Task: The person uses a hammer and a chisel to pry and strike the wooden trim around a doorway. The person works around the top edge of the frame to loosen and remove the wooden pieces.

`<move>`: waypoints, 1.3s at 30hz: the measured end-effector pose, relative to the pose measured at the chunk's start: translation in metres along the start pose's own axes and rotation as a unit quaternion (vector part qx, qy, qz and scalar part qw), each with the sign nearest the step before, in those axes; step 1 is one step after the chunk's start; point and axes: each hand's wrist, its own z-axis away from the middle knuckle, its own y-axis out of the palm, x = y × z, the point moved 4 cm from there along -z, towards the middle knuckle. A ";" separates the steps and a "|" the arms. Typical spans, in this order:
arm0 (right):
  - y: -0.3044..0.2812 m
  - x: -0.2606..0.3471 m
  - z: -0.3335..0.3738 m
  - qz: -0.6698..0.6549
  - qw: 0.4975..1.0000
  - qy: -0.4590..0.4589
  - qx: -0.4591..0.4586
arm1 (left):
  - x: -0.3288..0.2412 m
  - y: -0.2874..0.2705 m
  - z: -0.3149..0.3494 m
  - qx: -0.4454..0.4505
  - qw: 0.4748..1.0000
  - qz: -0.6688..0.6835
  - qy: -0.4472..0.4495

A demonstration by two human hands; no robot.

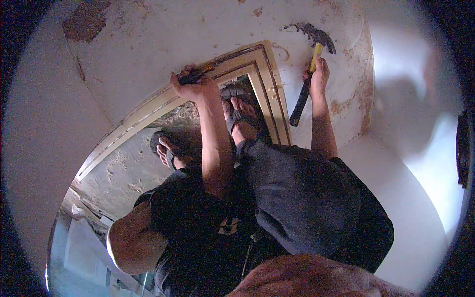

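My right hand (319,76) grips a claw hammer (303,96) by its black and yellow handle. Its dark head points up and away, beside the wall and apart from the wood. My left hand (195,88) is closed around a slim hand tool (190,77) with a dark grip and an orange-yellow part. That tool lies along the cream wooden frame (271,74), which has dark grooves and a corner at the far side. The tool's working end is too dim to make out, so its exact kind is unclear.
A white wall (163,34) with brown peeled patches rises behind the frame. My sandalled feet (240,111) stand within the frame's opening, on a rough, dusty grey floor (123,166). Another pale wall (396,143) stands close on the right. Loose debris (91,213) lies at the lower left.
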 end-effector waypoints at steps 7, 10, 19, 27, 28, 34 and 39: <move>0.004 0.004 0.000 0.014 1.000 -0.011 0.020 | -0.001 0.013 0.017 0.030 0.998 -0.057 0.008; 0.017 0.023 0.009 0.009 0.996 0.001 0.084 | 0.006 0.013 0.001 0.027 0.999 -0.032 -0.035; 0.200 0.251 0.156 0.514 0.463 -0.628 0.356 | 0.010 0.021 0.013 0.062 0.995 -0.060 0.057; 0.366 0.201 0.318 0.659 0.142 -0.509 0.536 | -0.006 0.027 0.022 0.087 0.983 -0.028 0.158; 0.378 0.190 0.329 0.670 0.099 -0.512 0.528 | -0.005 0.013 -0.001 0.092 0.961 -0.135 0.225; 0.381 0.144 0.302 0.726 0.033 -0.505 0.466 | 0.011 0.014 0.011 0.066 0.986 -0.021 0.152; 0.386 0.150 0.310 0.746 -0.081 -0.491 0.443 | 0.001 0.000 0.003 0.109 0.914 -0.322 0.221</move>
